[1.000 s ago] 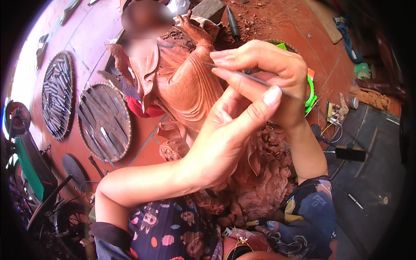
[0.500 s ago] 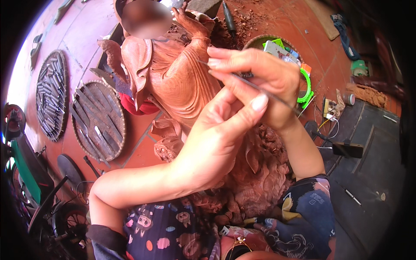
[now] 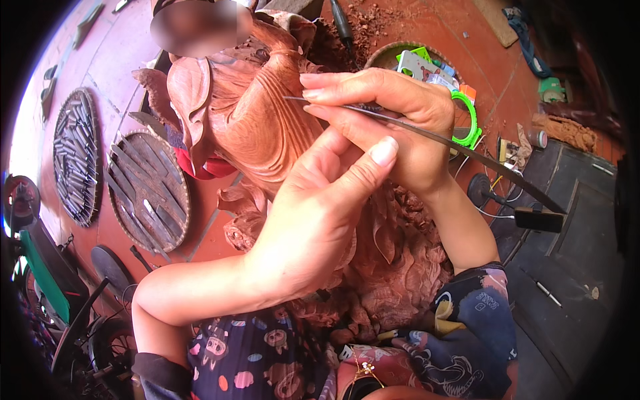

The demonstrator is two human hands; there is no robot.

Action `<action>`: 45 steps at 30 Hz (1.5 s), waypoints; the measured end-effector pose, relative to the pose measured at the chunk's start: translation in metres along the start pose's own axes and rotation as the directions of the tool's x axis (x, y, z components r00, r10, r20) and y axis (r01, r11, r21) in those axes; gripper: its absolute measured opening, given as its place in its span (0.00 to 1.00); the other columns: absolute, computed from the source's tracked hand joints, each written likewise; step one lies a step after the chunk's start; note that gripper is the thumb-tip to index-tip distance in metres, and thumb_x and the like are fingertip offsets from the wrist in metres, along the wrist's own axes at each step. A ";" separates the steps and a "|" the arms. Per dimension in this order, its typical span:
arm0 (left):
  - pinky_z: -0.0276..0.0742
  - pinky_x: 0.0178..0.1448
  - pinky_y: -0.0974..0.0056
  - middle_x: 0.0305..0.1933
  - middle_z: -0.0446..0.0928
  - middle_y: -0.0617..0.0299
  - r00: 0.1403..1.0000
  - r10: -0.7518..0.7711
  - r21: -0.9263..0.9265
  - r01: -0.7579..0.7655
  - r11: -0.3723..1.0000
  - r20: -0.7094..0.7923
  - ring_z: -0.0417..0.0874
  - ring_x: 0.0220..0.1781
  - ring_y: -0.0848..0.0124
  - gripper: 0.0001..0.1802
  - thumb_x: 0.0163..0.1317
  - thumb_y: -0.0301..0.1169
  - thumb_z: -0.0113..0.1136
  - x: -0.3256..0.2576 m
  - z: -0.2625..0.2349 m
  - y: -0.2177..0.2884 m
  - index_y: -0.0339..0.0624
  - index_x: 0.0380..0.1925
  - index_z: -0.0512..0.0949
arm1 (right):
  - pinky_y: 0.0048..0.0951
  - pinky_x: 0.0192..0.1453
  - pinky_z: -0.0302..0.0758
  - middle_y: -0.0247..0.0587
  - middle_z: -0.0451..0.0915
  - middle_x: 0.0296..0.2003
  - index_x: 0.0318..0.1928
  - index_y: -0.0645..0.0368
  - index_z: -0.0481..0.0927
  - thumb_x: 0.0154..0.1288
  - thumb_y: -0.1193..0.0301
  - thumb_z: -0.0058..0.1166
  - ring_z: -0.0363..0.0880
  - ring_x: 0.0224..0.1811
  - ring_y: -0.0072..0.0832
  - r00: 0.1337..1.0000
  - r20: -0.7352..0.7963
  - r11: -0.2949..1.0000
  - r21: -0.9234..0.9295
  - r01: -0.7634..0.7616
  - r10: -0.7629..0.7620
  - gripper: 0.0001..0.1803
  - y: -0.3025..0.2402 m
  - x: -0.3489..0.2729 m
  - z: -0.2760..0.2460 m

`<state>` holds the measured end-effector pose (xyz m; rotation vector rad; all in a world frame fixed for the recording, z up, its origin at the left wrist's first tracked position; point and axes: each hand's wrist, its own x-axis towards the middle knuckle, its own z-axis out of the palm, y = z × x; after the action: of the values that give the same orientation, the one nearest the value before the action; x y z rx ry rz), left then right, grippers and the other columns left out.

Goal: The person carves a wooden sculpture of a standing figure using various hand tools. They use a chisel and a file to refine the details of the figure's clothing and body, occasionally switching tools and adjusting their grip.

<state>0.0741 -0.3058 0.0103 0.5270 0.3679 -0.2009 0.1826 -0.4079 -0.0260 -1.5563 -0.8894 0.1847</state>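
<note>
Hands on a reddish wood carving, thin blade laid across it.

From the head camera, we pinch a slim metal tool [image 3: 427, 137] in our right hand [image 3: 393, 120]; it runs from lower right up to its tip at upper left, on the wood carving [image 3: 260, 127]. Our left hand [image 3: 320, 213] lies loosely curled against the carving just below, thumb touching the right hand. Round trays of tools [image 3: 148, 190] sit well to the left on the floor.
</note>
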 end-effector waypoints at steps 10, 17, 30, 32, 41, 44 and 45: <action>0.62 0.77 0.58 0.63 0.76 0.58 0.982 -0.190 0.040 0.189 0.981 0.019 0.73 0.69 0.69 0.18 0.77 0.32 0.54 -0.015 -0.013 -0.008 0.36 0.62 0.71 | 0.33 0.53 0.85 0.58 0.88 0.46 0.42 0.69 0.88 0.59 0.84 0.61 0.89 0.51 0.40 0.994 0.088 0.997 -0.031 -0.066 0.069 0.10 -0.007 -0.030 -0.009; 0.64 0.77 0.57 0.65 0.76 0.58 0.990 -0.129 0.067 0.133 0.989 -0.055 0.73 0.71 0.69 0.20 0.79 0.32 0.51 -0.008 -0.002 -0.002 0.37 0.66 0.69 | 0.32 0.51 0.86 0.57 0.88 0.45 0.42 0.69 0.88 0.59 0.84 0.63 0.90 0.46 0.36 0.999 0.025 0.999 -0.044 -0.019 0.020 0.10 -0.002 -0.011 -0.004; 0.67 0.73 0.59 0.61 0.78 0.59 0.981 -0.189 0.105 0.192 0.976 -0.045 0.76 0.66 0.71 0.17 0.79 0.33 0.52 -0.012 -0.007 -0.003 0.37 0.62 0.72 | 0.30 0.48 0.86 0.53 0.89 0.44 0.41 0.67 0.89 0.59 0.83 0.64 0.90 0.44 0.34 1.000 0.004 0.996 -0.090 -0.019 0.019 0.09 -0.004 -0.024 -0.004; 0.67 0.73 0.60 0.61 0.77 0.59 0.975 -0.219 0.147 0.223 0.964 -0.037 0.76 0.65 0.71 0.17 0.79 0.33 0.52 -0.017 -0.013 -0.006 0.37 0.61 0.72 | 0.31 0.49 0.86 0.53 0.89 0.44 0.42 0.65 0.89 0.61 0.80 0.64 0.90 0.46 0.36 0.999 0.045 0.993 -0.119 0.021 -0.016 0.08 -0.007 -0.033 -0.004; 0.65 0.73 0.64 0.64 0.71 0.60 0.953 -0.246 0.114 0.229 0.967 0.178 0.69 0.70 0.74 0.24 0.78 0.38 0.56 -0.027 -0.008 -0.013 0.36 0.65 0.65 | 0.35 0.48 0.86 0.54 0.88 0.37 0.39 0.70 0.87 0.55 0.86 0.63 0.90 0.43 0.40 0.991 0.082 0.992 -0.073 -0.105 0.111 0.09 -0.047 -0.034 -0.025; 0.64 0.73 0.65 0.64 0.71 0.61 0.965 -0.232 0.080 0.224 0.971 0.123 0.69 0.69 0.75 0.26 0.78 0.38 0.56 -0.022 -0.011 -0.017 0.35 0.67 0.64 | 0.32 0.44 0.84 0.52 0.88 0.36 0.39 0.69 0.87 0.56 0.86 0.63 0.89 0.40 0.36 0.985 0.078 0.988 -0.017 -0.151 0.152 0.09 -0.032 -0.038 -0.019; 0.64 0.73 0.65 0.66 0.70 0.61 0.954 -0.266 0.082 0.257 0.963 0.136 0.69 0.69 0.75 0.28 0.78 0.38 0.56 -0.021 -0.016 -0.016 0.34 0.70 0.63 | 0.31 0.43 0.83 0.51 0.87 0.36 0.39 0.69 0.87 0.56 0.85 0.63 0.88 0.38 0.35 0.987 0.089 0.991 -0.027 -0.129 0.131 0.09 -0.027 -0.036 -0.019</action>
<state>0.0458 -0.3087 -0.0014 0.5213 0.2880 -0.5070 0.1580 -0.4470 -0.0109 -1.6379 -0.8625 0.3428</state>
